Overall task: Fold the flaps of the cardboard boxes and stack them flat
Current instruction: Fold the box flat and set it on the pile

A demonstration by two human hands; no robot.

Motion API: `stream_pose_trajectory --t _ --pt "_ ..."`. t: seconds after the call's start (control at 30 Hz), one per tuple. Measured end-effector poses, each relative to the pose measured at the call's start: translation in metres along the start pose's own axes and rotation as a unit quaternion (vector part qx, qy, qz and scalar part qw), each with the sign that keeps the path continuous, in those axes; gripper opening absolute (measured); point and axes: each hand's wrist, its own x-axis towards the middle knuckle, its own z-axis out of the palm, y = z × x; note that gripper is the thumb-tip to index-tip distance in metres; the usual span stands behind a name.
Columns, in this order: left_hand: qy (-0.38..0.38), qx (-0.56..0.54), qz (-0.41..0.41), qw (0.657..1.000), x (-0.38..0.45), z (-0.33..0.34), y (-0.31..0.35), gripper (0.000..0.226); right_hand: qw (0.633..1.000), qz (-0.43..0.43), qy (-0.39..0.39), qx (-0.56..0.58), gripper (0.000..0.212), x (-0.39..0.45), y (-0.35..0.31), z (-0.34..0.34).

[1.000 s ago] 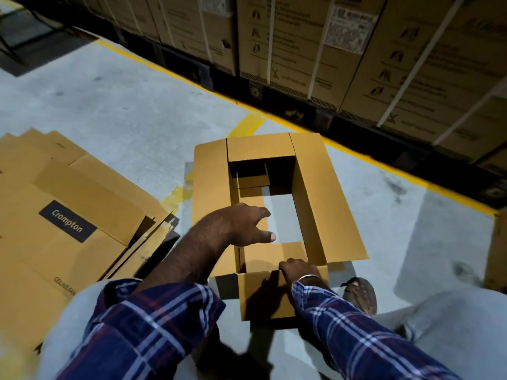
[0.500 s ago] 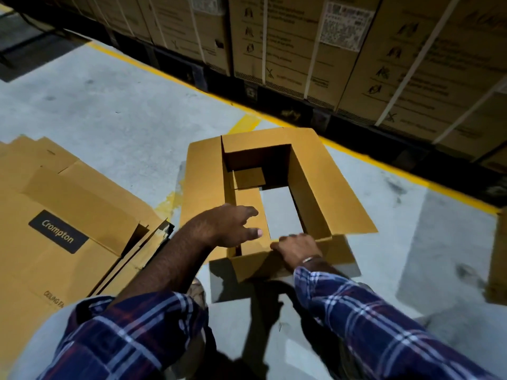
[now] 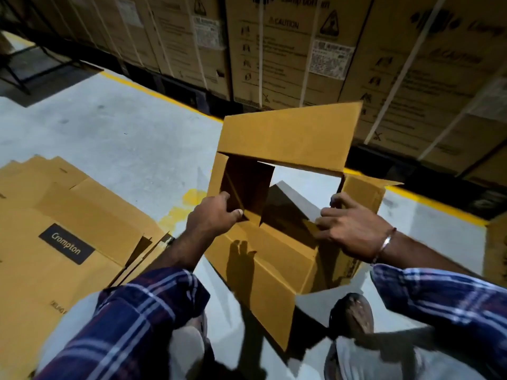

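We read "Crompton" in white on a dark label (image 3: 66, 244) on the top sheet of the flattened boxes (image 3: 55, 215) piled on the floor (image 3: 123, 127) to our left, with smaller print near its lower edge too blurred to make out. The strapped cartons (image 3: 288, 50) along the far wall carry "CAUTION", a warning triangle and white stickers whose text we cannot read. The open box (image 3: 288, 138) is between our hands, held tilted with the floor showing through it. Our left hand (image 3: 212, 219) has its grip closed on the left wall's edge, thumb inside; our right hand (image 3: 348, 229), a bangle (image 3: 384, 245) at the wrist, grips the right wall near a small flap (image 3: 362, 193). Half a second ago the box sat on the floor with its long flaps spread flat; now it is lifted towards us, skewed, and its far flap stands up against the cartons.
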Motion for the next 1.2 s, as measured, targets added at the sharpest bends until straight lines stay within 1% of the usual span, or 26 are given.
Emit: stream_pose_trajectory --t 0.03,0.1,0.13,0.2,0.27,0.33,0.37,0.4,0.43,0.5,0.53,0.57,0.6,0.7,0.73,0.77,0.8,0.83,0.87,0.9,0.97,1.03,1.1,1.13,1.17,1.2 --pt "0.001 0.014 -0.016 1.000 0.002 0.000 0.000 0.060 1.000 -0.009 0.025 0.005 0.027 -0.002 0.000 -0.006" --pt "0.019 0.034 -0.046 0.998 0.008 0.000 -0.002 0.052 0.999 -0.021 0.046 0.009 0.026 -0.010 0.002 -0.016" --pt "0.027 0.042 -0.063 0.997 0.012 0.001 -0.007 0.055 0.998 -0.028 0.052 0.012 0.028 -0.015 0.003 -0.019" --pt "0.034 0.048 -0.115 0.992 0.022 0.002 -0.022 0.076 0.997 -0.036 0.068 0.014 0.035 -0.024 0.004 -0.025" --pt "0.038 0.062 -0.160 0.984 0.030 0.004 -0.042 0.094 0.995 -0.046 0.091 0.016 0.033 -0.033 0.003 -0.030" --pt "0.041 0.077 -0.188 0.978 0.035 0.005 -0.058 0.099 0.991 -0.048 0.121 0.012 0.031 -0.041 0.002 -0.036" --pt "0.048 0.081 -0.197 0.976 0.039 0.004 -0.067 0.099 0.990 -0.042 0.134 0.007 0.035 -0.045 0.003 -0.038" --pt "0.062 0.084 -0.202 0.974 0.040 -0.001 -0.073 0.095 0.989 -0.035 0.146 0.001 0.043 -0.047 0.004 -0.041" --pt "0.079 0.086 -0.206 0.972 0.044 -0.008 -0.083 0.083 0.988 -0.024 0.149 -0.002 0.051 -0.049 0.007 -0.042" --pt "0.123 0.071 -0.201 0.969 0.048 -0.029 -0.097 0.045 0.989 -0.007 0.148 -0.003 0.061 -0.052 0.017 -0.037" --pt "0.138 0.045 -0.196 0.970 0.051 -0.040 -0.106 0.030 0.990 -0.001 0.142 0.001 0.063 -0.054 0.023 -0.031" --pt "0.152 0.004 -0.187 0.971 0.051 -0.050 -0.110 0.020 0.992 0.002 0.129 0.002 0.062 -0.058 0.032 -0.024" --pt "0.161 -0.045 -0.190 0.968 0.051 -0.059 -0.117 0.017 0.992 0.010 0.123 0.008 0.060 -0.061 0.042 -0.016" --pt "0.216 -0.189 -0.216 0.933 0.050 -0.077 -0.135 0.026 0.991 0.056 0.114 0.031 0.063 -0.077 0.074 0.016" --pt "0.236 -0.217 -0.222 0.921 0.047 -0.081 -0.137 0.032 0.991 0.076 0.108 0.038 0.054 -0.081 0.083 0.030" --pt "0.256 -0.238 -0.223 0.910 0.045 -0.083 -0.138 0.039 0.993 0.094 0.071 0.020 0.029 -0.084 0.087 0.034" --pt "0.270 -0.255 -0.218 0.902 0.043 -0.086 -0.137 0.042 0.991 0.126 0.033 0.020 0.010 -0.084 0.094 0.045" --pt "0.281 -0.278 -0.206 0.895 0.041 -0.089 -0.134 0.042 0.986 0.161 -0.033 0.027 0.039 -0.082 0.102 0.053" --pt "0.284 -0.306 -0.193 0.888 0.039 -0.092 -0.131 0.040 0.972 0.195 -0.123 0.035 0.056 -0.081 0.105 0.061" --pt "0.283 -0.345 -0.168 0.879 0.037 -0.094 -0.123 0.038 0.951 0.241 -0.191 0.042 0.063 -0.076 0.101 0.056" --pt "0.272 -0.430 -0.115 0.853 0.035 -0.101 -0.108 0.035 0.915 0.310 -0.250 0.070 0.065 -0.074 0.100 0.058" --pt "0.269 -0.472 -0.080 0.836 0.031 -0.108 -0.087 0.029 0.892 0.345 -0.268 0.119 0.056 -0.064 0.095 0.054" --pt "0.265 -0.536 -0.067 0.799 0.028 -0.112 -0.065 0.027 0.901 0.330 -0.237 0.152 0.043 -0.043 0.089 0.042" --pt "0.255 -0.571 -0.062 0.778 0.026 -0.112 -0.054 0.026 0.906 0.318 -0.204 0.190 0.040 -0.031 0.083 0.037" --pt "0.245 -0.598 -0.053 0.761 0.021 -0.113 -0.041 0.024 0.899 0.316 -0.158 0.257 0.044 -0.018 0.074 0.028" --pt "0.234 -0.617 -0.042 0.750 0.017 -0.113 -0.031 0.022 0.878 0.317 -0.095 0.345 0.052 -0.003 0.063 0.016"
